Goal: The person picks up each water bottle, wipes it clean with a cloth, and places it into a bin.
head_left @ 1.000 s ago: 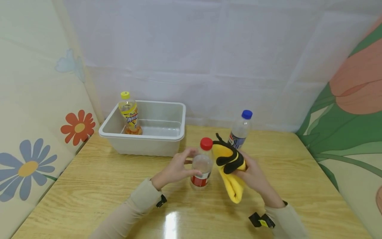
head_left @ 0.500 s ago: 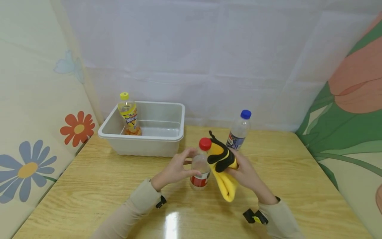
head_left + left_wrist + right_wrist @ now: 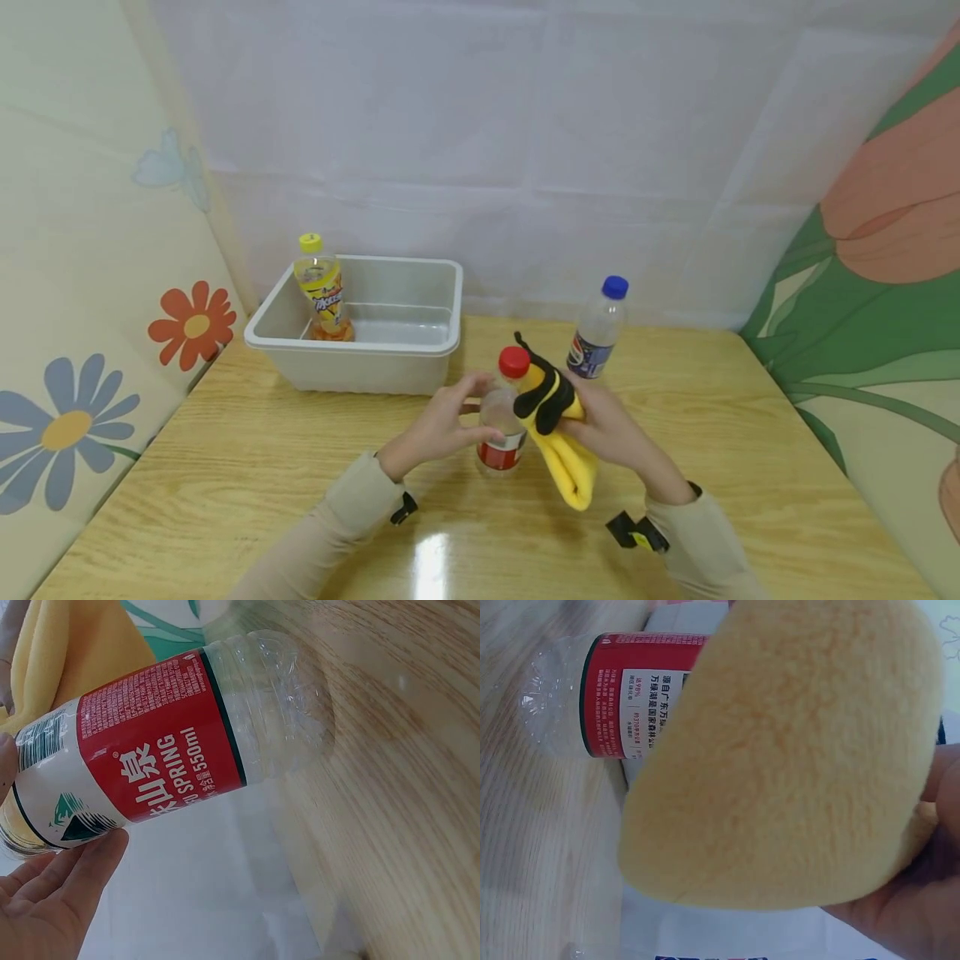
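Observation:
A clear water bottle with a red cap and a red-and-white label (image 3: 501, 455) stands upright on the wooden table in the middle of the head view. My left hand (image 3: 441, 423) holds it from the left, thumb on one side and fingers on the other; the left wrist view shows the fingertips against the label (image 3: 161, 746). From the right, my right hand (image 3: 613, 427) grips a folded yellow cloth with black trim (image 3: 567, 468) and keeps it against the bottle's upper right side. In the right wrist view, the cloth (image 3: 780, 757) hides much of the bottle.
A pale grey plastic bin (image 3: 360, 367) sits at the back left, with a yellow-capped bottle (image 3: 327, 302) leaning inside. Behind the right hand stands a blue-capped bottle (image 3: 592, 354). A white cloth backdrop (image 3: 480, 150) closes off the table's far side.
My right hand has moved left with the yellow cloth, bringing it up to the red-capped bottle. The left hand and its bottle have stayed almost still.

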Available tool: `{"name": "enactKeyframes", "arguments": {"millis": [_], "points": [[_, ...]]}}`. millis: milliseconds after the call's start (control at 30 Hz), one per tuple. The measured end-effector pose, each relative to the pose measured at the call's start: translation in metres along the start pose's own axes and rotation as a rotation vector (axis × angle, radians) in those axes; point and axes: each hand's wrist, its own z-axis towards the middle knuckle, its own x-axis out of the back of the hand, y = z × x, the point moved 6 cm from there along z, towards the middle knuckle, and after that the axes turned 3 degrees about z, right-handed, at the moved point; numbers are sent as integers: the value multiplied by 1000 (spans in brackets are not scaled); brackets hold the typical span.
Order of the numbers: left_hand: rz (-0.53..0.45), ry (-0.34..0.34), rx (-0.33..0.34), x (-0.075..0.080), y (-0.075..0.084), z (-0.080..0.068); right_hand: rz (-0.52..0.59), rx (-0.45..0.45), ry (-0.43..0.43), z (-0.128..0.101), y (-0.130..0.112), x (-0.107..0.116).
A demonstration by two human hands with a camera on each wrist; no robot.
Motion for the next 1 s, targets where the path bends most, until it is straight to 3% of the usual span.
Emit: {"name": "enactKeyframes", "arguments": {"millis": [467, 1000], "points": [[19, -6, -54, 0, 5, 0, -194, -26, -56, 9, -8, -7], [83, 57, -123, 2, 9, -3, -98, -154, -52, -1, 10, -23]]}}
